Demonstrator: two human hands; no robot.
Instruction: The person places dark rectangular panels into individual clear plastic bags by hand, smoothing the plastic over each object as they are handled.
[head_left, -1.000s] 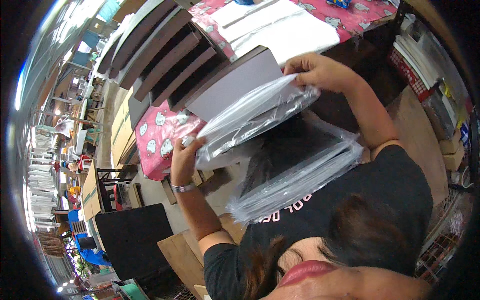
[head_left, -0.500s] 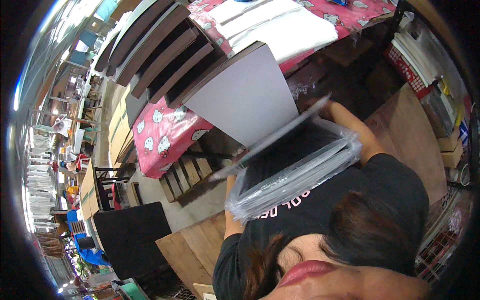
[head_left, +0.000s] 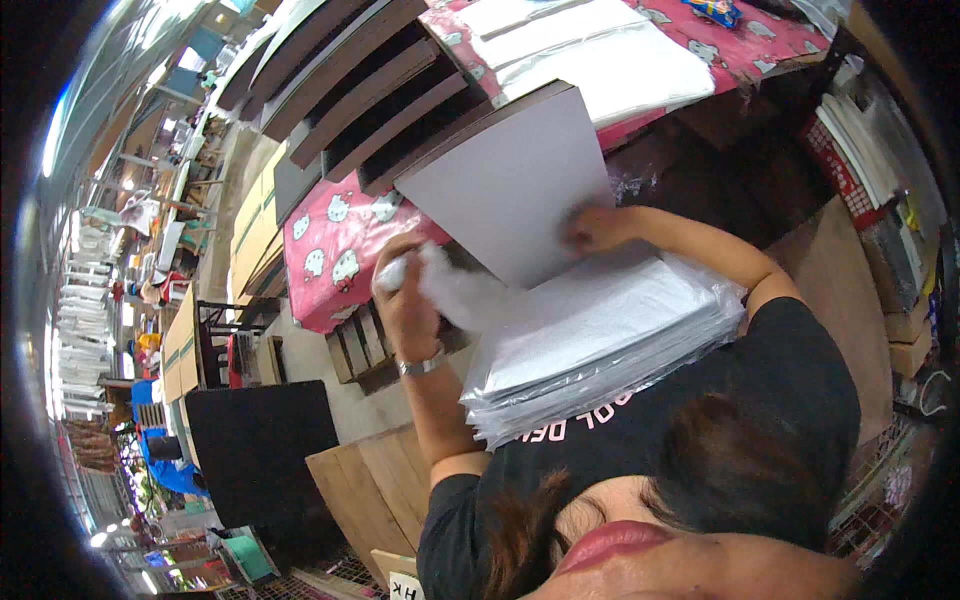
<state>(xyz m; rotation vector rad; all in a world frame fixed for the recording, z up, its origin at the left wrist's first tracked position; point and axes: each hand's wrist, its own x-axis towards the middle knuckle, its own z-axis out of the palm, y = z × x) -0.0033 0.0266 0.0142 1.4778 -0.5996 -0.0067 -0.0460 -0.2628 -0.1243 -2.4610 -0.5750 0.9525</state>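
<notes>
A stack of flat white pieces in clear plastic sleeves (head_left: 610,320) rests against my front, its top piece lying flat. Beyond the stack's far left corner, my left hand (head_left: 405,300), with a watch on the wrist, is closed around crumpled whitish plastic film (head_left: 455,290). The film is blurred and trails toward the stack. My right hand (head_left: 600,228) is at the stack's far edge, in front of a leaning grey-white board (head_left: 510,185). Its fingers are curled and partly blurred; what they hold, if anything, I cannot make out.
Dark brown box-like panels (head_left: 370,110) stand in a row on a pink patterned tablecloth (head_left: 335,250). White sheets (head_left: 610,65) lie farther back. A red basket (head_left: 838,165) sits on the right-hand shelf, and a black square seat (head_left: 265,450) stands at the left.
The wrapped piece tilted up at the far side now lies flat on the stack. My left hand has come up and left with crumpled film; my right hand has moved left toward the board.
</notes>
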